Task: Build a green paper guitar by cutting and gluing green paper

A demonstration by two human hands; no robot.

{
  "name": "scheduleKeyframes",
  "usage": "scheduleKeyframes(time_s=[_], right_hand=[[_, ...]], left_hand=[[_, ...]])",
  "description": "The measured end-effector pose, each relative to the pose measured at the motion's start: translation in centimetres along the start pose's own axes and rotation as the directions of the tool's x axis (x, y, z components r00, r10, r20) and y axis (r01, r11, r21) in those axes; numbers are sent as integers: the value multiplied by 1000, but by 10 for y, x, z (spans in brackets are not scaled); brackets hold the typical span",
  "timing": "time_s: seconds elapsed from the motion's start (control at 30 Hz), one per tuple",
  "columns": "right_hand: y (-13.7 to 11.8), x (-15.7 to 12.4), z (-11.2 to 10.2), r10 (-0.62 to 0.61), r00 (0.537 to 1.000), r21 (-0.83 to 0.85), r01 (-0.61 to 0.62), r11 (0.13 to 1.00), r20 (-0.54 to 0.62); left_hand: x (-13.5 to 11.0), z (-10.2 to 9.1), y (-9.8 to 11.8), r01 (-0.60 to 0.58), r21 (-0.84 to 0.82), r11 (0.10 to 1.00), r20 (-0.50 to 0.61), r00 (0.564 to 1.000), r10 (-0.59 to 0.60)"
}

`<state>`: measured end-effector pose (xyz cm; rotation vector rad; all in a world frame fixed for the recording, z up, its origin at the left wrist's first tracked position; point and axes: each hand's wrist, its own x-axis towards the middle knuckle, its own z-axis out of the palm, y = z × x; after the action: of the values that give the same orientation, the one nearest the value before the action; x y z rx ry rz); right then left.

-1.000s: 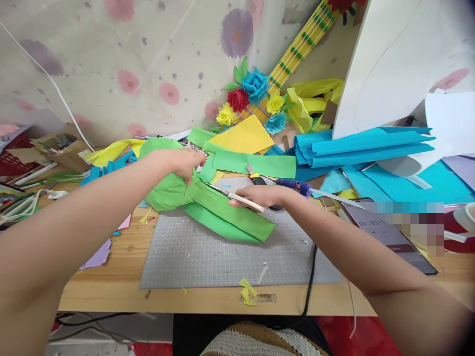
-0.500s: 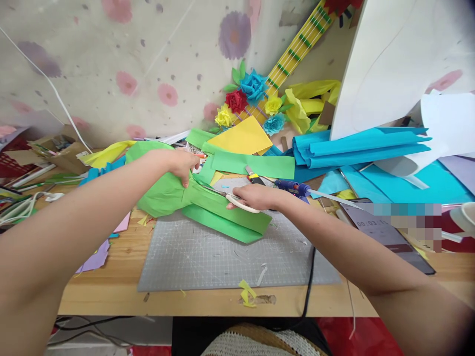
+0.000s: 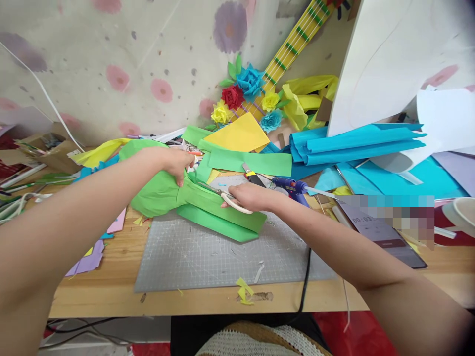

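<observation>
The left hand (image 3: 180, 164) pinches the gathered waist of the green paper (image 3: 222, 215), fingers closed on it. The right hand (image 3: 248, 197) is curled round the white handles of the scissors (image 3: 237, 204), whose blades lie at the paper's far side; how far apart they stand, I cannot tell. The paper lies partly on the mat (image 3: 222, 269), midway along the worktop (image 3: 107, 299), its puffed end toward the left edge. Beyond the right hand lie a knife (image 3: 256, 180) and glue gun (image 3: 289, 185); yellow scraps (image 3: 244, 291) sit by the front edge.
</observation>
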<state>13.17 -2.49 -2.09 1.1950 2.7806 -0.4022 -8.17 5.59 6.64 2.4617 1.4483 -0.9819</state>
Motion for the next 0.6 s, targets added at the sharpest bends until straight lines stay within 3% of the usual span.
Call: scheduleKeyframes(time_s=[0.37, 0.6], right_hand=[[4, -10, -10, 84, 989, 82, -94, 992, 125], [2, 1, -13, 49, 991, 77, -59, 995, 121]], left_hand=[[-1, 6, -6, 8, -69, 998, -95, 995, -14], [-10, 3, 0, 0, -46, 999, -104, 995, -5]])
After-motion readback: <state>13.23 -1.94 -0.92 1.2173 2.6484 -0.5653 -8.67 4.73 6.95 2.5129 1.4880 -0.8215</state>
